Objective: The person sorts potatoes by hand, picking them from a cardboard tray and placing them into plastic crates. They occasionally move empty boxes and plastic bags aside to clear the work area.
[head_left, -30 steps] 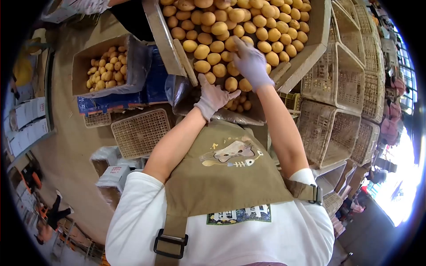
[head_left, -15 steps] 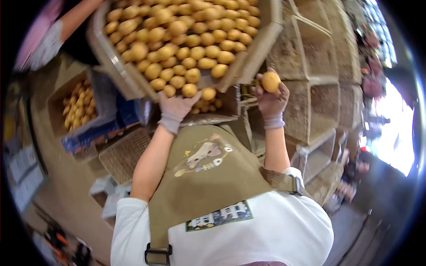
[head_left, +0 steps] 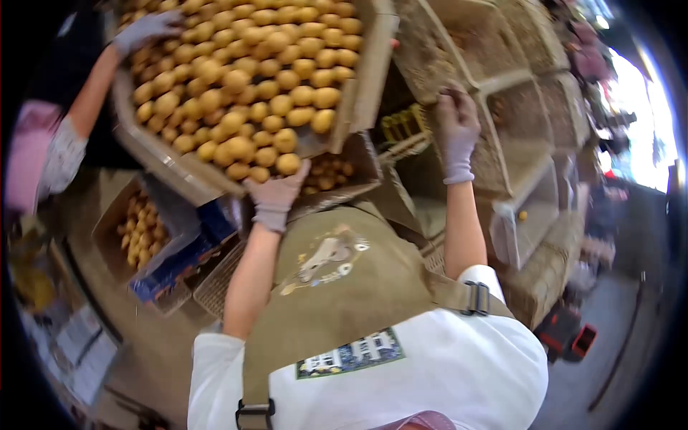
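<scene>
Fruit (head_left: 288,164) liable to roll off if nudged by the open left hand (head_left: 275,192), with the grip of the right hand (head_left: 459,129) unclear.

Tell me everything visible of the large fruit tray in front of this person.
The tray has raised, pale brown, angled walls that look like wood or board, narrowing to a gap at the near end. Many round yellow-orange fruits crowd its floor; a bare grey patch shows near the gap. The wearer's left hand, gloved, is at the gap, against the nearest fruits. A co-worker's gloved hand reaches in at left. The far end is out of view.
</scene>
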The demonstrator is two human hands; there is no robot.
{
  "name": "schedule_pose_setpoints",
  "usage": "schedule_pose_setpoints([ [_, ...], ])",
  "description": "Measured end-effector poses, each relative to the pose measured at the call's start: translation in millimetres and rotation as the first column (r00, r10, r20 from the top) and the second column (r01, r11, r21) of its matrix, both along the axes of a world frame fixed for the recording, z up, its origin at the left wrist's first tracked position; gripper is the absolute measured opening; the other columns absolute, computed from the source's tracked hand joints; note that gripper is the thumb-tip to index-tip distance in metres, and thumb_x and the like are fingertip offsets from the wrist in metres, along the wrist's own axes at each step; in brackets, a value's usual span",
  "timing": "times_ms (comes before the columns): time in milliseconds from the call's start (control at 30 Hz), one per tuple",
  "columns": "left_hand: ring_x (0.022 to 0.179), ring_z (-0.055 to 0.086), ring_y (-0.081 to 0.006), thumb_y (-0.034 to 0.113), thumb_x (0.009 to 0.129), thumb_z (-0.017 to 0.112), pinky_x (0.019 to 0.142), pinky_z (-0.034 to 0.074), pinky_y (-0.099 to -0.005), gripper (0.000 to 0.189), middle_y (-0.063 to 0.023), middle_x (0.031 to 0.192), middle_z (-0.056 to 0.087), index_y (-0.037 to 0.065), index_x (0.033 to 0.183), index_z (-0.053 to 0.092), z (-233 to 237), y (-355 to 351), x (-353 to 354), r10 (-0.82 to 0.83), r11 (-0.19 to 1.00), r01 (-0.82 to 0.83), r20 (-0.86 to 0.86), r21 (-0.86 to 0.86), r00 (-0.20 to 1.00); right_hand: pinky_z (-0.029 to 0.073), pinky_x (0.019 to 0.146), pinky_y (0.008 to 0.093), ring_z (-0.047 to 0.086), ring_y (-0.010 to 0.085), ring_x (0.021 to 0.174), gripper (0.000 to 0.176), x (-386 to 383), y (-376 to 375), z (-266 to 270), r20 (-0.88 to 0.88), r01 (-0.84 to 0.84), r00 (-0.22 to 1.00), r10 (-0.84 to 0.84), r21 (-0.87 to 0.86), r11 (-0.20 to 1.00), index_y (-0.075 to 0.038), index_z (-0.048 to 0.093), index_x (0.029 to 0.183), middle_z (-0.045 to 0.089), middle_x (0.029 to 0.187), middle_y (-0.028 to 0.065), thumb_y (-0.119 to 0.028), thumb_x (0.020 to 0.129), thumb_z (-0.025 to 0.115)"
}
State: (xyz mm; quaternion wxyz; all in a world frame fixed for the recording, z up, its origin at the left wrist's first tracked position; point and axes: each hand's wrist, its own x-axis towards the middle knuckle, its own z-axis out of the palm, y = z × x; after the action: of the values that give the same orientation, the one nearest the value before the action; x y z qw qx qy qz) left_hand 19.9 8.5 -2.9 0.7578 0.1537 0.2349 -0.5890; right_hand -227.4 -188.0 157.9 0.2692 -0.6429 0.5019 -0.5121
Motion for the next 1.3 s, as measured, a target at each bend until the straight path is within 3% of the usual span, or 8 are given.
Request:
schedule_pose_setpoints([
  [167,0.148,0.027,-0.0341,0.071,0.088,0.041,0.108,0.026,-0.075,0.08,-0.0031,0.161,0.03,0.023,0.152,0.035,4.7,4.9,1.4,0.037,0.997,-0.044,-0.109,-0.065,0.993,0.045,0.098,0.0478,0.063,0.0298,0.109,0.033,135.1,-12.0,-46.0,-0.934,-0.63,0.273,0.231,0.008,0.776,-0.009,0.065,0.112,0.07,0.107,0.0098,-0.025,0.083,0.068],
  [400,0.146,0.026,-0.0414,0.078,0.084,0.045,0.106,0.031,-0.0755,0.091,-0.0072,0.161,0.025,0.022,0.154,0.029,-6.5,9.4,-7.4,0.073,0.995,-0.083,-0.186,-0.046,0.98,0.045,0.089,0.0468,0.07,0.0279,0.098,0.028,194.1,-11.9,-74.8,-0.872,-0.297,-0.351,0.342,0.45,0.843,-0.01,0.061,0.108,0.072,0.102,0.0112,-0.027,0.087,0.064],
  [633,0.15,0.019,-0.0381,0.082,0.083,0.032,0.11,0.016,-0.0768,0.095,-0.0042,0.164,0.02,0.023,0.156,0.027,0.8,-0.4,-6.8,0.032,0.996,-0.019,-0.152,0.087,0.988,0.039,0.103,0.045,0.066,0.0318,0.104,0.045,170.4,0.3,-91.4,-0.895,-0.319,-0.26,0.363,0.434,0.842,-0.008,0.057,0.111,0.07,0.099,0.0185,-0.036,0.079,0.072],
  [767,0.151,0.016,-0.0375,0.08,0.083,0.034,0.111,0.017,-0.0754,0.095,-0.0052,0.164,0.02,0.022,0.157,0.025,5.8,0.3,-6.0,0.032,0.998,-0.023,-0.18,0.05,0.983,0.043,0.1,0.0468,0.064,0.0403,0.105,0.052,159.7,13.9,-50.3,-0.79,-0.379,0.181,0.585,0.493,0.783,-0.001,0.053,0.123,0.068,0.101,0.0259,-0.031,0.082,0.065],
  [867,0.149,0.02,-0.0377,0.079,0.083,0.038,0.112,0.02,-0.072,0.095,-0.0056,0.165,0.018,0.02,0.157,0.025,4.7,2.9,-6.1,0.024,1.0,-0.025,-0.178,-0.004,0.984,0.052,0.09,0.04,0.066,0.0351,0.105,0.055,131.9,29.0,-43.5,0.344,-0.729,0.632,0.695,0.568,0.382,-0.004,0.048,0.133,0.063,0.124,0.0208,-0.03,0.085,0.059],
  [1000,0.148,0.024,-0.033,0.072,0.084,0.052,0.113,0.018,-0.0716,0.092,-0.005,0.163,0.027,0.017,0.155,0.029,-29.5,1.3,-10.9,-0.013,0.997,0.037,0.329,-0.066,0.944,0.057,0.091,0.0493,0.068,0.0366,0.099,0.059,83.4,47.5,-33.4,0.901,-0.914,0.373,0.221,0.316,0.255,-0.005,0.043,0.138,0.058,0.128,0.0232,-0.025,0.086,0.061],
  [1133,0.146,0.028,-0.0305,0.067,0.087,0.052,0.113,0.027,-0.0684,0.086,-0.0061,0.161,0.028,0.015,0.152,0.03,0.4,5.4,-4.3,-0.015,0.999,0.016,0.031,-0.035,0.999,0.059,0.085,0.0465,0.068,0.0351,0.095,0.057,-44.9,39.4,-22.0,0.865,-0.695,0.484,0.132,0.289,0.658,-0.005,0.047,0.135,0.063,0.12,0.0221,-0.031,0.087,0.061],
  [1300,0.147,0.026,-0.0313,0.064,0.089,0.047,0.109,0.026,-0.0761,0.078,-0.0031,0.162,0.025,0.02,0.152,0.034,17.9,-0.6,-1.6,0.0,0.998,0.008,-0.112,0.07,0.994,0.05,0.101,0.0551,0.067,0.0327,0.099,0.058,-270.6,37.8,20.3,0.829,0.383,0.388,-0.402,0.251,0.889,0.004,0.057,0.114,0.068,0.102,0.0157,-0.048,0.09,0.053],
])
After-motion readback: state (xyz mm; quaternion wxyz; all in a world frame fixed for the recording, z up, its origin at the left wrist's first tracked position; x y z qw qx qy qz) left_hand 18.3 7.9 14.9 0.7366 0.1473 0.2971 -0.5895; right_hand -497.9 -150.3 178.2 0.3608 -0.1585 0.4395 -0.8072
